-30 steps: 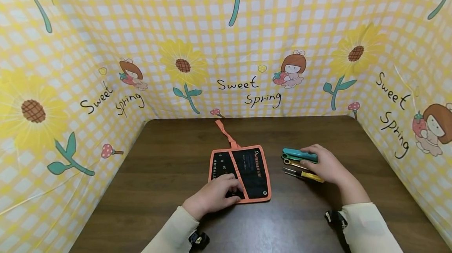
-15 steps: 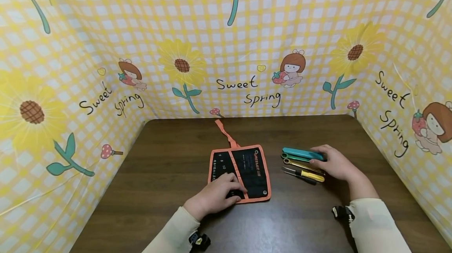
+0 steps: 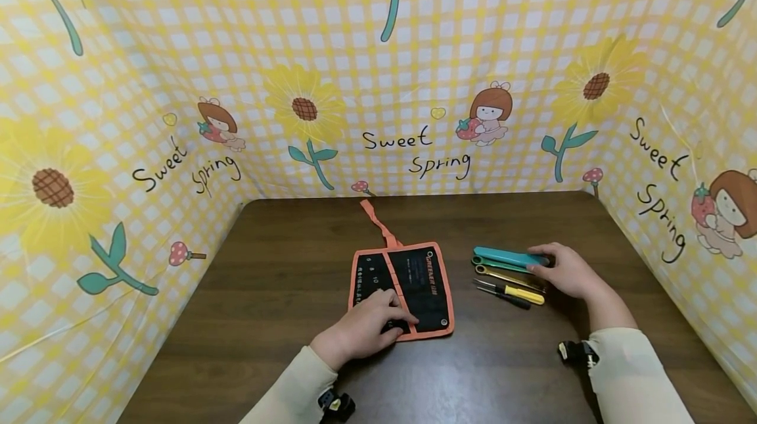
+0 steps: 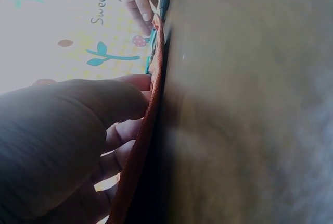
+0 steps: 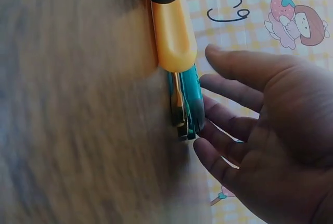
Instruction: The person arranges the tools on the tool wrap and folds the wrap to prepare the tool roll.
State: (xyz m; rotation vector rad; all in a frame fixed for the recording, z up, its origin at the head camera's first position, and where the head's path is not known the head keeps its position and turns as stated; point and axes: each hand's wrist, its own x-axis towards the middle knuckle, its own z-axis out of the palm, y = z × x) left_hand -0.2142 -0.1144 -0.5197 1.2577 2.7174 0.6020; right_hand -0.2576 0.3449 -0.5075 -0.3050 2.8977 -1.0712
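Note:
My left hand (image 3: 361, 329) rests on the lower left of a flat black tool pouch (image 3: 426, 279) with orange trim, fingers relaxed. In the left wrist view its thumb and fingers lie along the orange edge (image 4: 136, 166). To the pouch's right, my right hand (image 3: 568, 271) is at the right end of a teal-handled tool (image 3: 503, 256). In the right wrist view the fingers are spread, with fingertips (image 5: 202, 148) at the tool ends and the thumb apart. Nearer lie a green wrench (image 3: 493, 264), a gold wrench (image 3: 507, 275), a yellow-handled screwdriver (image 3: 526, 295) and a black-handled one (image 3: 516, 302).
The dark wooden table (image 3: 284, 246) carries the pouch and tools. An orange strap (image 3: 375, 221) runs from the pouch toward the back edge. Yellow checked cloth (image 3: 378, 82) walls the table at the back and both sides. A small camera sits on each wrist.
My right hand has slid right along the tools to the teal one's end, uncovering the wrench and screwdriver handles. My left hand stays on the pouch, its index finger extending slightly right.

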